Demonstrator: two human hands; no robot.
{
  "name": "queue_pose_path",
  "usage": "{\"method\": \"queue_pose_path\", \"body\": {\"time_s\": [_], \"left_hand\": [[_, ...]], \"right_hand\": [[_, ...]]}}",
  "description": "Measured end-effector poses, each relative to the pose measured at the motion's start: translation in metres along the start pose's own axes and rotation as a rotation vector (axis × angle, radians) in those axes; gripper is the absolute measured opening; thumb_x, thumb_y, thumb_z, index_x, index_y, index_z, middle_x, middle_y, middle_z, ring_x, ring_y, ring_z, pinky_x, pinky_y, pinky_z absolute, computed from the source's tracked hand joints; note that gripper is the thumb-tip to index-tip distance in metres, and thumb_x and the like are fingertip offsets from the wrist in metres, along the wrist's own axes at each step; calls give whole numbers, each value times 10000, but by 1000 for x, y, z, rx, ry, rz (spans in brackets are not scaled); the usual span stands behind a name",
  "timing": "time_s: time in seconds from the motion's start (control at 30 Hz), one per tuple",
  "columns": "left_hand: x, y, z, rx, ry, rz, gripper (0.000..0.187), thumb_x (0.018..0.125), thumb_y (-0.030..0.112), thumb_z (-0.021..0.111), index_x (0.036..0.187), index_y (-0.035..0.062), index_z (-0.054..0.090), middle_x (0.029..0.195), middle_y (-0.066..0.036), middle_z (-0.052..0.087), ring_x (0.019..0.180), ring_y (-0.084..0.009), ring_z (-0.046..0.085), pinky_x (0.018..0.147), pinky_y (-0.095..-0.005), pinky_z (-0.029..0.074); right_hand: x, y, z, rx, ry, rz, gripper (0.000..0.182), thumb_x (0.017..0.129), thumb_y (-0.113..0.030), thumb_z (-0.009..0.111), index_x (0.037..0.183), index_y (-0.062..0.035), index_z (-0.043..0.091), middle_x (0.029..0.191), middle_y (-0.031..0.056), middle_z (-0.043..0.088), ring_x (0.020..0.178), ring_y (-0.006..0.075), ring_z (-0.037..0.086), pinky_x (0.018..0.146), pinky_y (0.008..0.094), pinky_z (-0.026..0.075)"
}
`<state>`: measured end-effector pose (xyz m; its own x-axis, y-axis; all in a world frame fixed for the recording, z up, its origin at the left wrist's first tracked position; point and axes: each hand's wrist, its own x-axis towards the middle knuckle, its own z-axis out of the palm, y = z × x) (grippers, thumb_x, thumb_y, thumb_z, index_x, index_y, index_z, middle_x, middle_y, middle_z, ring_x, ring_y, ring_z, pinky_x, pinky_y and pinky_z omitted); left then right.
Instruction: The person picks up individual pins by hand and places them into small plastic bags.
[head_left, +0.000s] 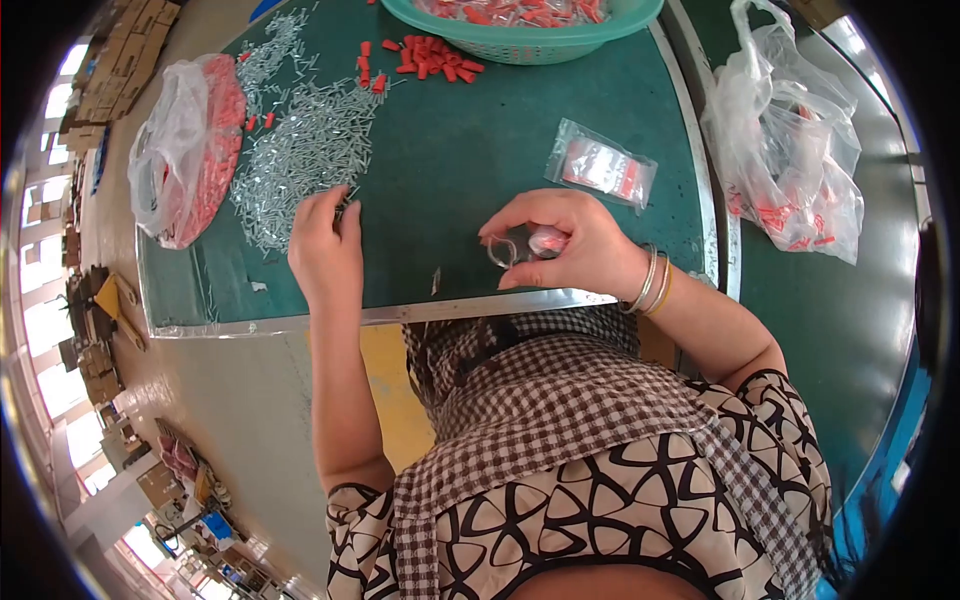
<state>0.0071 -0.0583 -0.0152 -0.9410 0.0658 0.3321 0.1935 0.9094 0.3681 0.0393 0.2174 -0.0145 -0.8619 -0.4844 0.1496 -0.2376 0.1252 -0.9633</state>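
At the near edge of the green table, the right hand pinches a small clear plastic bag open between thumb and fingers, while the left hand closes its fingertips on metal pins from the silvery pile beside a filled bag.

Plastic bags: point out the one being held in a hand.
The small clear bag pinched in the right hand. The other small bag lies flat on the green mat; the big bags sit untouched at the sides.
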Motion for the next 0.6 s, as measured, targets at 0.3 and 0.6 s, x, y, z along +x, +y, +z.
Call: {"method": "queue_pose_path", "body": {"time_s": [0.3, 0.6], "left_hand": [[32, -2, 18, 338, -124, 120, 152, 826, 92, 655, 961, 23, 659, 898, -137, 640, 815, -331, 628, 729, -412, 501], [41, -10, 16, 145, -71, 156, 177, 815, 87, 658, 990, 64, 663, 888, -117, 615, 799, -314, 629, 698, -418, 507]], "right_hand": [[0, 0, 0, 64, -33, 28, 385, 674, -76, 834, 1021, -36, 673, 941, 51, 680, 869, 163, 643, 779, 280, 503], [-1, 0, -1, 52, -31, -13, 376, 689, -78, 829, 1028, -34, 671, 934, 45, 680, 867, 155, 642, 777, 281, 503]]}}
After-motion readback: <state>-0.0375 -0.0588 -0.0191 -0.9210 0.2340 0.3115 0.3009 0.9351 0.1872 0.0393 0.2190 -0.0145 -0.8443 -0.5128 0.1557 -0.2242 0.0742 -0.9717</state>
